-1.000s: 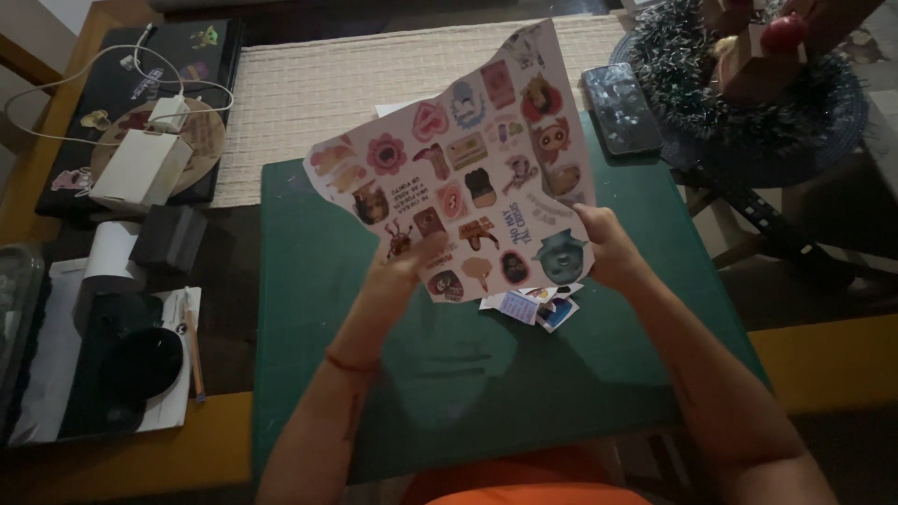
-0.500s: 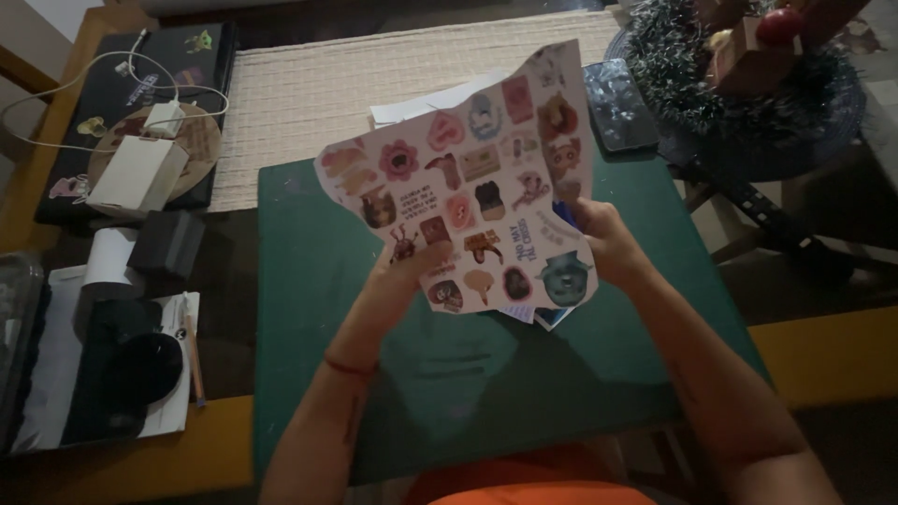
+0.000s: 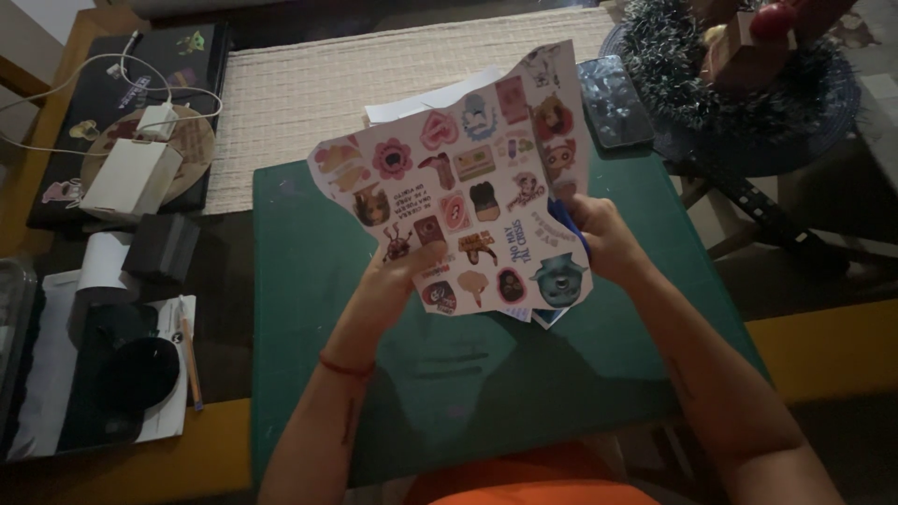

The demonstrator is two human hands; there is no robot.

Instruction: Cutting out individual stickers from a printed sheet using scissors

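Note:
I hold a white sticker sheet point(image 3: 468, 178), covered with several colourful cartoon stickers, up over a green cutting mat point(image 3: 468, 393). My left hand point(image 3: 398, 281) pinches the sheet's lower left edge from below. My right hand point(image 3: 608, 238) is at the sheet's right edge, closed on what looks like blue-handled scissors point(image 3: 567, 222), mostly hidden by the fingers and the paper. A few small cut stickers point(image 3: 541, 316) lie on the mat just under the sheet.
Behind the mat lie a woven placemat point(image 3: 318, 84), white paper point(image 3: 426, 96) and a dark phone point(image 3: 613, 98). A tinsel wreath point(image 3: 748, 93) sits far right. At left are a stickered laptop point(image 3: 187, 65), a white box point(image 3: 131, 178), a black box point(image 3: 164, 248) and a pencil point(image 3: 190, 360).
The sheet has turned and dropped a little toward me. My right hand has shifted up along its right edge, and the blue handles now show there. My left hand keeps its grip.

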